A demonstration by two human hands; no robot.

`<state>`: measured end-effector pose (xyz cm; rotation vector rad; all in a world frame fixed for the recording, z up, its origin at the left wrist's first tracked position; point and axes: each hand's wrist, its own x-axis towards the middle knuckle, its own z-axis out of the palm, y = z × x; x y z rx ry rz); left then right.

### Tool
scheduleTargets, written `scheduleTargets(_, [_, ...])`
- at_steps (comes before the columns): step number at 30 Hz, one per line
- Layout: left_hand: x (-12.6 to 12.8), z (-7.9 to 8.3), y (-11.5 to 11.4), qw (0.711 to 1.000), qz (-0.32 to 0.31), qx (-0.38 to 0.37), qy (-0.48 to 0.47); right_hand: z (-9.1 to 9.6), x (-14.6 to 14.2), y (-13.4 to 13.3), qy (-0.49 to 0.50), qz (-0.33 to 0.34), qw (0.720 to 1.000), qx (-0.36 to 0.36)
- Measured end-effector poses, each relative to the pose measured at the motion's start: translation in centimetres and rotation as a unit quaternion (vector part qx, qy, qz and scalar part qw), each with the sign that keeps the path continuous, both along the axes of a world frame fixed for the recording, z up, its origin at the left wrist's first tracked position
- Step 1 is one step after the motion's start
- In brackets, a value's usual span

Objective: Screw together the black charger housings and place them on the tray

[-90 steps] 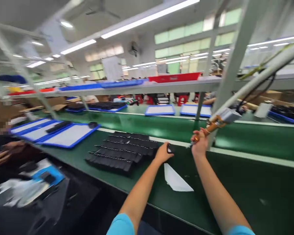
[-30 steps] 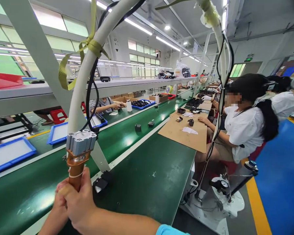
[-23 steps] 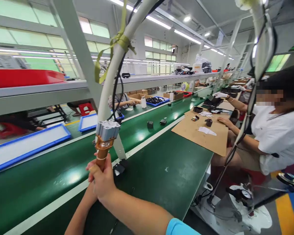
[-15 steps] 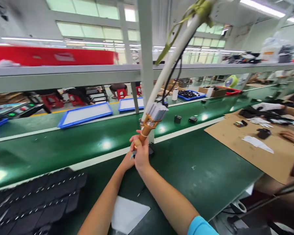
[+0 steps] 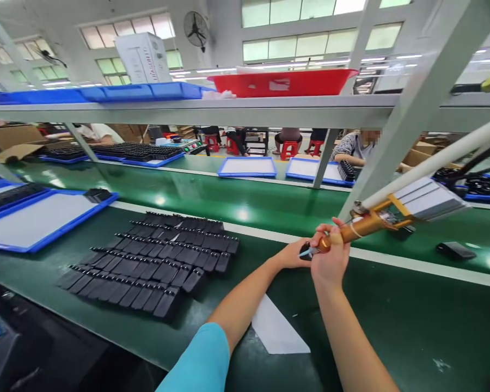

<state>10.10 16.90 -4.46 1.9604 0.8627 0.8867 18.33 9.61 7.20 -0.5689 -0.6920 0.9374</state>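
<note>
My right hand is wrapped around the end of a gold cylindrical tool. A pale blue tip sticks out of it toward the left. The tool joins a grey ribbed block beside a white pole. My left hand is closed on a small black part right at the blue tip; the fingers hide most of it. To the left of my hands, several black rectangular pieces lie in rows on the green table. A white sheet lies below my wrists.
A slanted grey post stands just beyond my right hand. Blue-rimmed trays are at the left. A green conveyor runs behind the table. One black part sits on it at the right. A red tray is on the overhead shelf.
The view has swung left, so the rows of black pieces show more fully. My hands stay together at the tool, which now leans more toward horizontal in view.
</note>
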Motion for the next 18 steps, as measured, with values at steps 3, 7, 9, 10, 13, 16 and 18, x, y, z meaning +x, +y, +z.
scheduleTargets(3, [0.2, -0.6, 0.2, 1.0, -0.006, 0.012, -0.004, 0.1, 0.0, -0.1, -0.003, -0.003, 1.0, 0.006])
scheduleTargets(7, [0.5, -1.1, 0.5, 0.999, -0.017, 0.029, -0.017, 0.1, -0.1, -0.2, -0.012, -0.006, 1.0, 0.002])
scheduleTargets(9, [0.5, -1.2, 0.7, 0.999, -0.019, 0.038, -0.023, 0.1, -0.1, -0.2, -0.012, -0.006, 1.0, -0.002])
scheduleTargets(10, [0.4, -1.3, 0.7, 0.999, -0.02, 0.042, -0.024, 0.1, -0.1, -0.2, -0.011, -0.005, 1.0, -0.001])
scheduleTargets(13, [0.3, -1.4, 0.8, 0.998, -0.017, 0.049, -0.019, 0.0, -0.1, -0.2, -0.006, -0.002, 1.0, 0.003])
scheduleTargets(16, [0.2, -1.4, 0.8, 0.999, -0.015, 0.047, -0.008, 0.0, -0.1, -0.2, -0.006, 0.004, 1.0, -0.003])
scheduleTargets(18, [0.1, -1.2, 0.7, 0.999, -0.016, 0.044, -0.002, 0.0, -0.1, -0.2, -0.008, 0.004, 1.0, -0.01])
